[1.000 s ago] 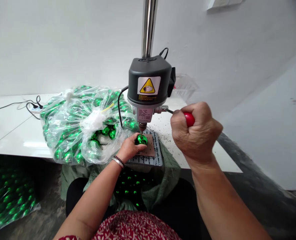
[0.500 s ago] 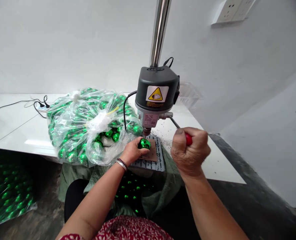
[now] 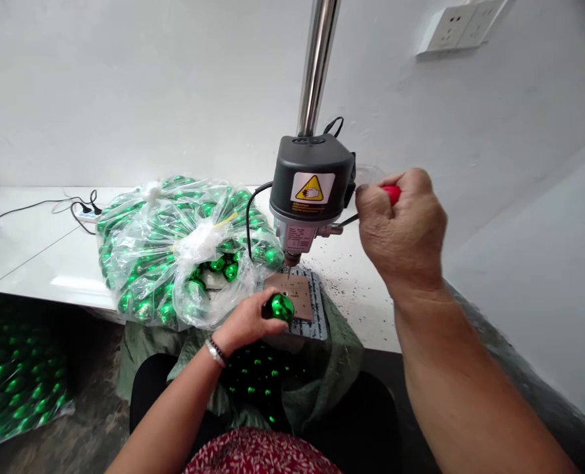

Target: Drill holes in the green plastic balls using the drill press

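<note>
A shiny green ball (image 3: pixel 282 307) is held between the thumb and fingers of my left hand (image 3: pixel 250 321), at the front left edge of the drill press base (image 3: pixel 321 316). Behind the ball, a brown board (image 3: pixel 300 294) with a small hole lies on that base. The thin drill bit points down over the board, apart from the ball. My right hand (image 3: pixel 402 227) is closed round the red knob (image 3: pixel 392 194) of the lever, right of the dark drill press head (image 3: pixel 312 174).
An open clear bag of green balls (image 3: pixel 144 263) lies on the white table (image 3: pixel 35 257), left of the drill. More green balls sit in a bag (image 3: pixel 16 382) at lower left and in green cloth (image 3: pixel 332 375) below the base. Black cables run across the table.
My left hand has drawn the ball from under the drill bit towards me. My right hand has risen with the red knob, and the bit is now clear of the ball.
</note>
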### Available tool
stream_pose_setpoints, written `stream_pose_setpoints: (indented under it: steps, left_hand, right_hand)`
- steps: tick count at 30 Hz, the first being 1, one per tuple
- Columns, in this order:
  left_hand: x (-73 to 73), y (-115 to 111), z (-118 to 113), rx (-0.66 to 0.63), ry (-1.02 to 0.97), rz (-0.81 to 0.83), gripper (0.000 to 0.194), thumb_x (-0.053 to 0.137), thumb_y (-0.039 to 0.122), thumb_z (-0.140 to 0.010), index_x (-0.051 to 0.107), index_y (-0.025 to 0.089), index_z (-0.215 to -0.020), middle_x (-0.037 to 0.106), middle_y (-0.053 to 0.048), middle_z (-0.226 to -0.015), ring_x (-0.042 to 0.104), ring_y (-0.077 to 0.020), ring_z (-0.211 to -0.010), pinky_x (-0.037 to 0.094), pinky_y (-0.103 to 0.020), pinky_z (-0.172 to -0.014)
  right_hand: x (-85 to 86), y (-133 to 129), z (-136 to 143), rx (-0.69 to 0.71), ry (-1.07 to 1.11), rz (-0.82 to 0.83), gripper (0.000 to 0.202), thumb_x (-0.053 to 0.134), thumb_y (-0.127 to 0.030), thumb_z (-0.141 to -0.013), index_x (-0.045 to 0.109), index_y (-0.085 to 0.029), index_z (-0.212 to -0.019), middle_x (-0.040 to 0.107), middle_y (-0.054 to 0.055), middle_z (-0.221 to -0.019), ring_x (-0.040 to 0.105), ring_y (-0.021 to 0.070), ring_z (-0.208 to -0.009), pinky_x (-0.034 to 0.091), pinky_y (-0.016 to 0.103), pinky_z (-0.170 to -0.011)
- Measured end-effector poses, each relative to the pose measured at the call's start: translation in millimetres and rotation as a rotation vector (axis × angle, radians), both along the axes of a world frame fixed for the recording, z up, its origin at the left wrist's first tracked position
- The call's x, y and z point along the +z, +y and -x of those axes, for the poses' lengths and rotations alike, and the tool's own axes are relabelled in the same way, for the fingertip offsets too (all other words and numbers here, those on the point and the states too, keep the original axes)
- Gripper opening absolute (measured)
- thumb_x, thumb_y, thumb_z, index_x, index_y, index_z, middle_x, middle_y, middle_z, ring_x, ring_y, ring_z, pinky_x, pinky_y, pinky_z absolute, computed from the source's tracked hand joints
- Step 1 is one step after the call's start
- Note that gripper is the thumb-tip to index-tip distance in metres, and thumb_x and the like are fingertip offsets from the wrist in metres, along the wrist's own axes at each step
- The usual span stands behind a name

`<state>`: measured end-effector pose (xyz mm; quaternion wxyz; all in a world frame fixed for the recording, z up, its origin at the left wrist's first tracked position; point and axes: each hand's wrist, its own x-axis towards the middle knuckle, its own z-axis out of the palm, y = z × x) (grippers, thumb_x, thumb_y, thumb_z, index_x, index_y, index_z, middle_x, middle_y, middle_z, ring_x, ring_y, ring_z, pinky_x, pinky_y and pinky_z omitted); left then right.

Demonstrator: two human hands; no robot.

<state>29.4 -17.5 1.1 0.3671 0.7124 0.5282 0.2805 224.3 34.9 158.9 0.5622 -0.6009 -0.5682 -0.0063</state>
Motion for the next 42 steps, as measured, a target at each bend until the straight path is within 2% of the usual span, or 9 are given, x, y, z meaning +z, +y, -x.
stream_pose_setpoints:
  steps: [5,10,16,20,24,27,30,37,42]
  left_hand:
    - [25.0,-21.4,42.3,0.034,0.102,0.108,0.064,0.068,0.037,-0.073,0.056,0.019,-0.134,0.069,-0.007,-0.116,0.064,-0.0183,-0.078,0.052,-0.031,-0.075]
    - [18.9,27.5,65.3,0.426,0.371,-0.102,0.04,0.045,0.017,-0.087,0.065,0.014,-0.121,0.068,-0.012,-0.123,0.063,-0.0231,-0.111,0.046,-0.034,-0.1]
    - [0.7,82.9,72.4,0.115,0.723,-0.03,0.059,0.051,0.005,-0.074,0.06,0.029,-0.127,0.054,-0.005,-0.143,0.059,-0.0248,-0.121,0.048,-0.034,-0.097]
    - [8.1,79.5,77.3,0.189,0.807,-0.006,0.059,0.059,0.018,-0.074,0.055,0.024,-0.133,0.064,-0.012,-0.127,0.063,-0.0318,-0.11,0.049,-0.041,-0.09]
    - [27.0,48.1,78.8,0.344,0.495,-0.086,0.062,0.063,0.032,-0.075,0.051,0.018,-0.134,0.069,-0.011,-0.111,0.066,-0.0267,-0.098,0.05,-0.037,-0.087]
    - [34.4,19.6,65.9,0.255,-0.036,-0.081,0.058,0.065,0.034,-0.073,0.053,0.017,-0.127,0.068,-0.007,-0.113,0.064,-0.0204,-0.098,0.05,-0.031,-0.087]
    - [27.3,3.2,41.8,0.164,-0.311,0.014,0.052,0.066,0.034,-0.072,0.057,0.017,-0.12,0.068,-0.006,-0.11,0.062,-0.0189,-0.099,0.05,-0.03,-0.088]
    - [-5.3,21.5,-3.8,0.245,-0.262,0.148,0.038,0.063,0.038,-0.074,0.063,0.017,-0.106,0.068,-0.005,-0.097,0.06,-0.0158,-0.078,0.05,-0.03,-0.071]
    - [-7.7,31.6,-9.4,0.279,-0.367,0.239,0.033,0.058,0.04,-0.077,0.064,0.021,-0.104,0.069,-0.005,-0.099,0.062,-0.0163,-0.077,0.05,-0.027,-0.062]
  right_hand:
    - [-4.4,-1.0,4.7,-0.036,0.048,0.009,0.013,0.054,-0.028,-0.075,0.045,-0.019,-0.075,0.044,-0.005,-0.063,0.037,0.0066,-0.059,0.033,0.027,-0.065]
    - [-4.4,1.8,5.0,-0.065,0.038,-0.049,0.014,0.053,-0.031,-0.071,0.044,-0.02,-0.072,0.048,-0.003,-0.063,0.039,0.0071,-0.057,0.034,0.028,-0.062]
    - [-4.8,1.1,2.5,-0.062,0.043,-0.009,0.016,0.052,-0.034,-0.07,0.046,-0.02,-0.074,0.048,-0.003,-0.063,0.04,0.0084,-0.058,0.035,0.029,-0.063]
    - [-5.4,1.0,2.3,-0.038,0.055,-0.031,0.016,0.051,-0.035,-0.071,0.046,-0.02,-0.075,0.049,-0.003,-0.066,0.041,0.0084,-0.059,0.035,0.029,-0.064]
    - [-6.0,1.0,3.7,-0.032,0.065,-0.034,0.016,0.052,-0.035,-0.072,0.046,-0.02,-0.075,0.047,-0.004,-0.064,0.041,0.008,-0.058,0.035,0.028,-0.064]
    - [-6.0,0.7,5.2,-0.025,0.078,-0.045,0.015,0.051,-0.033,-0.073,0.046,-0.019,-0.076,0.048,-0.004,-0.065,0.04,0.0072,-0.059,0.035,0.027,-0.064]
    - [-5.0,0.3,6.2,-0.026,0.08,-0.038,0.013,0.053,-0.029,-0.074,0.044,-0.019,-0.076,0.048,-0.004,-0.067,0.04,0.0068,-0.059,0.035,0.026,-0.064]
    - [-11.1,3.5,1.6,0.031,0.002,-0.107,0.016,0.05,-0.034,-0.083,0.042,-0.02,-0.079,0.044,-0.004,-0.066,0.039,0.0072,-0.059,0.036,0.025,-0.063]
    - [-16.0,5.3,-2.1,0.024,-0.068,-0.098,0.021,0.043,-0.041,-0.089,0.042,-0.021,-0.084,0.049,-0.001,-0.074,0.049,0.0089,-0.067,0.039,0.025,-0.065]
